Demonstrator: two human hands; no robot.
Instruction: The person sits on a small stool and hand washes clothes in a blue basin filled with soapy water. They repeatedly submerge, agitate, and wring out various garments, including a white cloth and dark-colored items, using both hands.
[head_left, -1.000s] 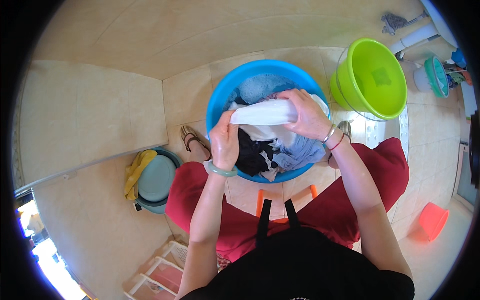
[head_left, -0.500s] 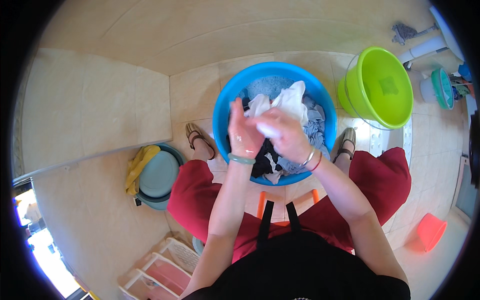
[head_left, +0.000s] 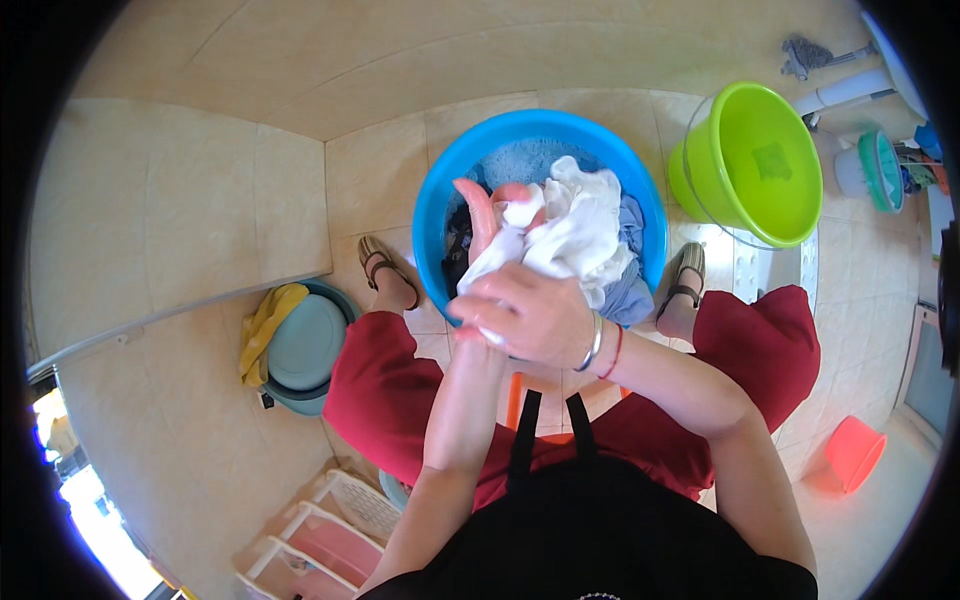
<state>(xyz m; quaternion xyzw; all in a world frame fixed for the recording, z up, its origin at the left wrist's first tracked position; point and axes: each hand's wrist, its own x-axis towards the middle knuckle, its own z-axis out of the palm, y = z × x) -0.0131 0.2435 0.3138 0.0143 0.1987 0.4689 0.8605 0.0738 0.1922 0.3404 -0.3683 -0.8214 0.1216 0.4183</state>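
Note:
A wet white cloth garment [head_left: 580, 230] is bunched up over the blue basin [head_left: 428, 195]. My left hand [head_left: 483, 228] is turned palm up beneath it, thumb stretched out, the other fingers curled around part of the cloth. Across the left wrist lies my right hand [head_left: 535, 315], closed over the garment's near end, with a bit of white showing below its fingers. Whether that bit is cloth or something else I cannot tell. Sudsy water [head_left: 535, 155] fills the basin's far side. Grey-blue clothes [head_left: 628, 292] lie at its right, dark clothes [head_left: 457, 245] at its left.
A green bucket [head_left: 700, 170] with a wire handle stands right of the basin. Stacked basins [head_left: 310, 345] with a yellow cloth [head_left: 270, 335] are at left. A white rack [head_left: 350, 505] stands lower left, a pink bucket [head_left: 855, 455] lower right. My feet flank the basin.
My right hand has moved down from the left palm to the left wrist. The white garment now lies raised across my left hand, where before it rested in the basin.

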